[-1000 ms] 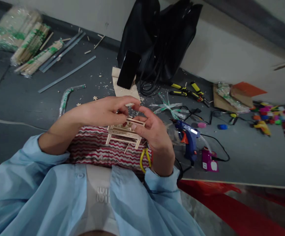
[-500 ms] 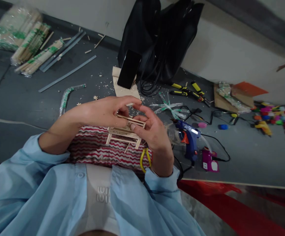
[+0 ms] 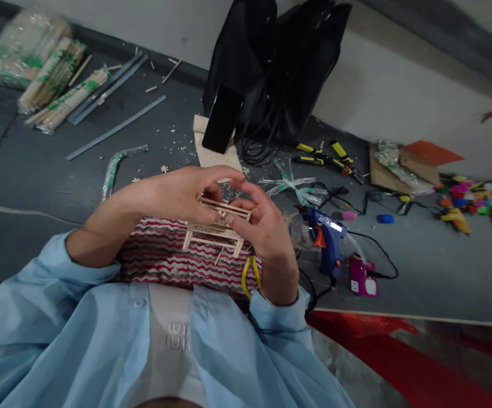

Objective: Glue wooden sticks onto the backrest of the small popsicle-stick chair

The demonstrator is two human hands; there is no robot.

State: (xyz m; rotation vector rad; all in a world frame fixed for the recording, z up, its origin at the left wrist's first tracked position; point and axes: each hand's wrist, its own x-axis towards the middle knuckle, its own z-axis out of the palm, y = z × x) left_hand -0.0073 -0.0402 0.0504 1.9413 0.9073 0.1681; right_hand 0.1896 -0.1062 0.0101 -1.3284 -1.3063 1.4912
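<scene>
Between my two hands is a small wooden stick frame (image 3: 214, 241), built of thin pale sticks like a tiny bench or rack. It rests over a red, white and grey striped cloth (image 3: 165, 258). My left hand (image 3: 182, 192) curves over its far left side, thumb pressing at the middle of the frame. From the right, my right hand (image 3: 260, 221) grips its end, thumb on the upper rails near my left thumb. Part of the frame's far side is hidden by my fingers. A yellow loop (image 3: 251, 276) lies beside my right wrist.
A blue glue gun (image 3: 328, 235) and a magenta box (image 3: 362, 277) lie to the right. Beyond are yellow-black pliers (image 3: 326, 158), a phone (image 3: 223, 120) and a black bag (image 3: 271, 73). Packs of wooden sticks (image 3: 52, 73) and grey strips (image 3: 116, 127) are at the left.
Almost nothing differs; both hands keep their hold on the stick frame, with only a very slight shift of the fingers.
</scene>
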